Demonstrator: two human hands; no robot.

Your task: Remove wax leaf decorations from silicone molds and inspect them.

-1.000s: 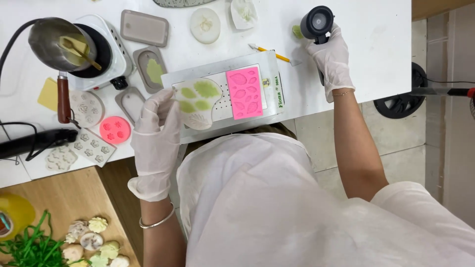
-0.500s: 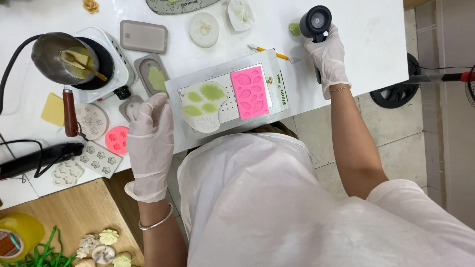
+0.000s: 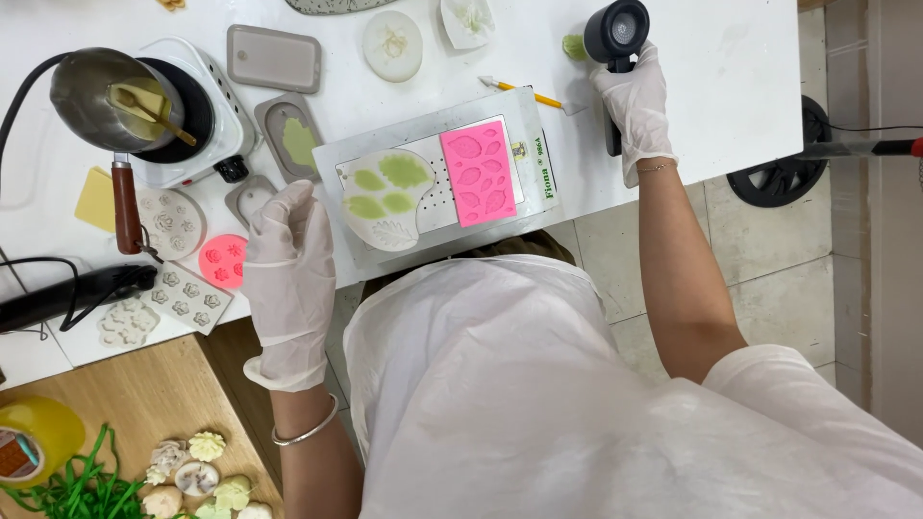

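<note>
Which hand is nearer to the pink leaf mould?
Left. The left hand rests at the tray's left edge, near the pink leaf mould. The right hand grips a black tool, farther away.

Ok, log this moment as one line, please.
left hand: gloved, on metal tray edge | right hand: gripping black heat gun | tray: pink leaf mould, white mould with green fill

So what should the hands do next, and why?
Probably bring the black heat tool over to the tray. The right hand grips that tool at the table's far edge, away from the moulds. The left hand rests at the tray's left corner, steadying it. Green wax sits in the white leaf mould, while the pink mould looks empty.
</note>
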